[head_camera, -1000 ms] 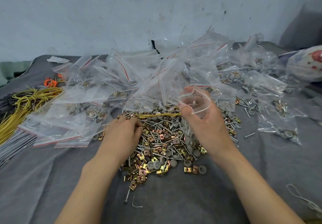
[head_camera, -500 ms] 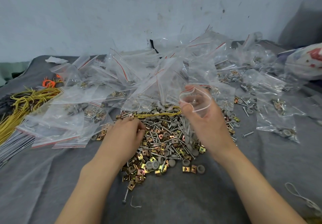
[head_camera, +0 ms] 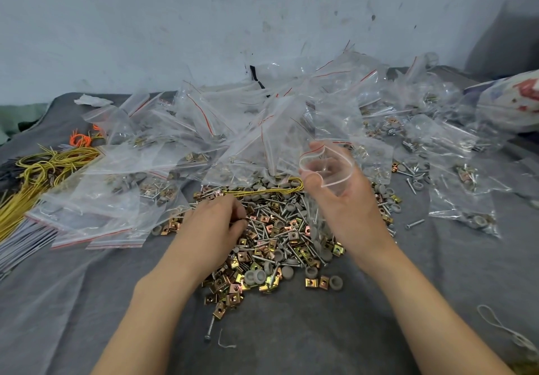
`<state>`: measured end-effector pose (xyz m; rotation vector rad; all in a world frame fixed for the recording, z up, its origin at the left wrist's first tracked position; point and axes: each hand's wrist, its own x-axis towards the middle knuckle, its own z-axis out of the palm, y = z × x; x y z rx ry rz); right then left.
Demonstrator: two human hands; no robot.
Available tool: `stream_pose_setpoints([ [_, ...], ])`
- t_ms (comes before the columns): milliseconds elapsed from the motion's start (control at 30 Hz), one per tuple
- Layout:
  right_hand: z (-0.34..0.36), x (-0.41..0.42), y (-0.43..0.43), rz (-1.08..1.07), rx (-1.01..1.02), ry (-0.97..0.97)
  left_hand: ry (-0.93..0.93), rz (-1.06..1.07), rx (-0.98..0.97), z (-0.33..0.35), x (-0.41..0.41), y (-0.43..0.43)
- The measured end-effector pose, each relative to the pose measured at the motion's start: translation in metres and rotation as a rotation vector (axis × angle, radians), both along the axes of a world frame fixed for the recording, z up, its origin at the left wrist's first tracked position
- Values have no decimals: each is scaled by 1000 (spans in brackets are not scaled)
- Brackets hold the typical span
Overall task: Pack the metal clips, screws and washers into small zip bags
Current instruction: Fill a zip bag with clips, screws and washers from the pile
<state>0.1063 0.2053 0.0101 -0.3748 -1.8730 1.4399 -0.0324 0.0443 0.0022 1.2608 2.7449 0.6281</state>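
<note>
Grey-clothed worktop point(head_camera: 291, 331) against a scuffed pale wall point(head_camera: 204, 25).

At the middle of the worktop: a loose pile point(head_camera: 277, 237) of brass-coloured metal clips point(head_camera: 233, 288), screws point(head_camera: 264, 226) and round grey washers point(head_camera: 253, 277), all mixed together.

Left hand point(head_camera: 215, 229): knuckles up on the near-left slope of the pile, fingers curled down among the screws, fingertips together. Impossible to tell whether anything is caught between them.

Right hand point(head_camera: 347, 208): raised just above the far-right side of the pile, thumb and fingers pinching a clear zip bag point(head_camera: 329, 179) by its rim. Mouth of the bag pulled into an open loop facing up, body of the bag hanging down towards the pile.

Behind the pile, toward the far edge: a deep heap of red-striped filled bags point(head_camera: 204, 141), spread from left of centre across to the right edge, many with hardware visible inside.

Along the left edge: yellow wires point(head_camera: 38, 176) in a tangle, orange ties point(head_camera: 80, 140) beyond them, grey strips point(head_camera: 20, 243) nearer.

On bare cloth by the near side of the pile: a lone screw point(head_camera: 210, 328).

Near the right near corner: a loop of white string point(head_camera: 501, 328).

At the far right edge: a patterned sack point(head_camera: 513, 103).
</note>
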Motion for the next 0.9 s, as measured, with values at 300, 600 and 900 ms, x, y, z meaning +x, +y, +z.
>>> stream_pose_setpoints([
  [300,1,2,1,2,28,-16,-74,-79,293,8,2,-3],
  [600,0,1,-2,11,97,-46,-164,-45,587,20,8,5],
  [900,-5,-1,-5,16,142,-64,-262,-138,818,59,29,17],
])
